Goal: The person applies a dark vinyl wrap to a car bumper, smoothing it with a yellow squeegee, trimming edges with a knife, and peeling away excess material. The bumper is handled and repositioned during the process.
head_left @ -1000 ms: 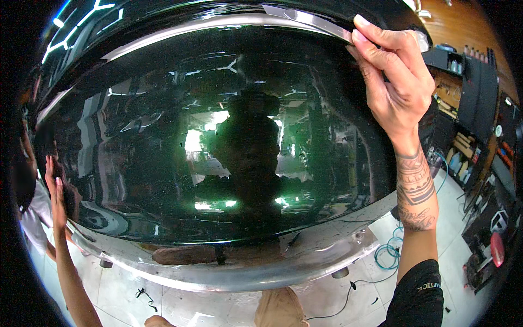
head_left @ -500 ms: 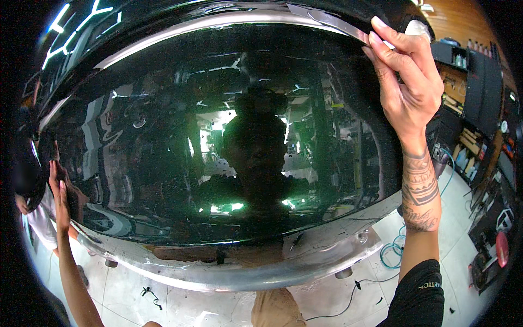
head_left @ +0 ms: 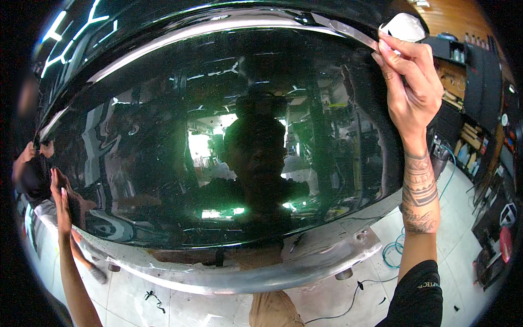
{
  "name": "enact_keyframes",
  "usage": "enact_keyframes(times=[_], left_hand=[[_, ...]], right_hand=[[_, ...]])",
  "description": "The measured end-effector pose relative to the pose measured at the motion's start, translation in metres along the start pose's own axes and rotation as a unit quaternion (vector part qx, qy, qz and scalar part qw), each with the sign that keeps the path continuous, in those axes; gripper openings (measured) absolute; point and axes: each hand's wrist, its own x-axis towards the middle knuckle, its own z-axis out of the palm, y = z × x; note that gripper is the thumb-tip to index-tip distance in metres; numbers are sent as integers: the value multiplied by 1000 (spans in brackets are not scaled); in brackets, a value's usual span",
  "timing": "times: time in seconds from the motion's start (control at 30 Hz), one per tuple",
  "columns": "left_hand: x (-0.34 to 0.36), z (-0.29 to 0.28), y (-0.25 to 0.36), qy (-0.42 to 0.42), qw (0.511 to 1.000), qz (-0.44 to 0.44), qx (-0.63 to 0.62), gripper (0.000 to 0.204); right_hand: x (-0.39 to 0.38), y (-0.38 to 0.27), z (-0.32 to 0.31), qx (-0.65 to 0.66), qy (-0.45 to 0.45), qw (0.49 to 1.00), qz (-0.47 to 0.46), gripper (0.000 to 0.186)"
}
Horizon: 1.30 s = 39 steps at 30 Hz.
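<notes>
A glossy dark curved panel (head_left: 163, 163), like a vehicle's glass, fills the view and mirrors a silhouette and lights. At its upper right my right hand (head_left: 408, 84) pinches the end of a thin, semi-transparent silvery strip (head_left: 354, 34), which lies along the bright top trim (head_left: 190, 35). What the strip is made of I cannot tell. A white rounded object (head_left: 403, 25) shows just beyond those fingertips. My left hand (head_left: 62, 201) has its fingers stretched out against the panel's left edge.
Another person (head_left: 27, 163) stands at the far left edge. A curved metal bar (head_left: 234, 280) runs below the panel. Cables (head_left: 348, 305) and a coiled blue hose (head_left: 392, 256) lie on the tiled floor (head_left: 452, 234). Dark shelving (head_left: 474, 92) with bottles and tools lines the right.
My right hand has moved slightly right, uncovering more of the white object. My left hand has slid a little down. The other person has shifted, showing more of an arm and a foot.
</notes>
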Motion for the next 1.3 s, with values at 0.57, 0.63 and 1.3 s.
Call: enact_keyframes(times=[0.57, 0.63, 1.3], left_hand=[[0, -6, -6, -40, 998, 16, -34, 56], [5, -5, 8, -4, 1000, 7, -18, 50], [138, 99, 517, -130, 553, -100, -817, 20]], right_hand=[[-12, 12, -12, 4, -8, 999, 43, 18], [-15, 16, -15, -3, -7, 999, 39, 18], [-20, 15, -19, -9, 5, 994, 111, 17]])
